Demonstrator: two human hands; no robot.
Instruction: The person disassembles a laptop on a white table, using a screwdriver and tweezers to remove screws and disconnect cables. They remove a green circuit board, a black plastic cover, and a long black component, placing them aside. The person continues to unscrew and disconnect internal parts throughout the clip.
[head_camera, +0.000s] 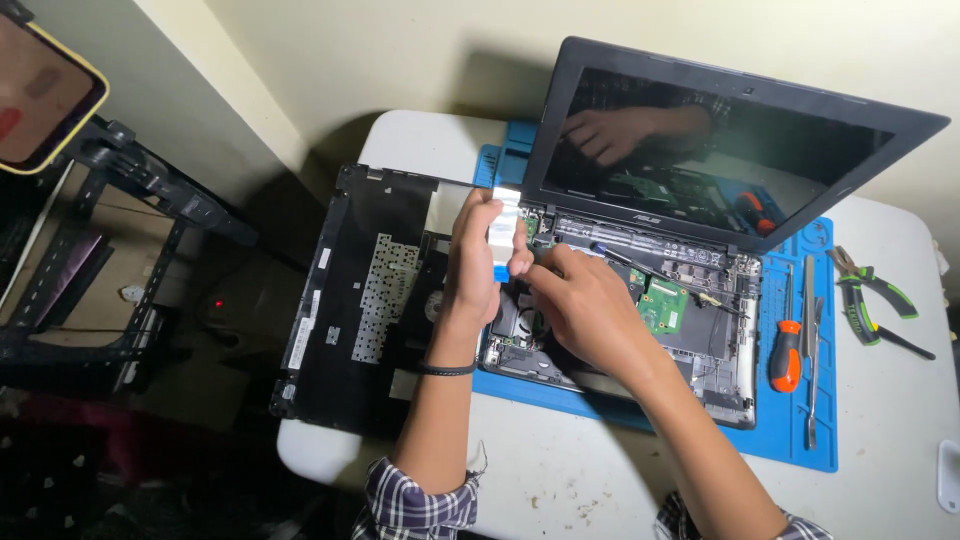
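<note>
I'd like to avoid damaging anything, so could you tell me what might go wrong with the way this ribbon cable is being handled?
The white ribbon cable is pinched by both the left hand and the right hand; a sharp bend or tug could crease it or strain its connector. The keyboard cover overhangs the table edge and might slip off, pulling the cable. Bare fingers sit close to the exposed green circuit board, risking contact.

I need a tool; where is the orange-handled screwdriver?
The orange-handled screwdriver lies on the blue mat, right of the opened laptop, beside metal tweezers.
</note>
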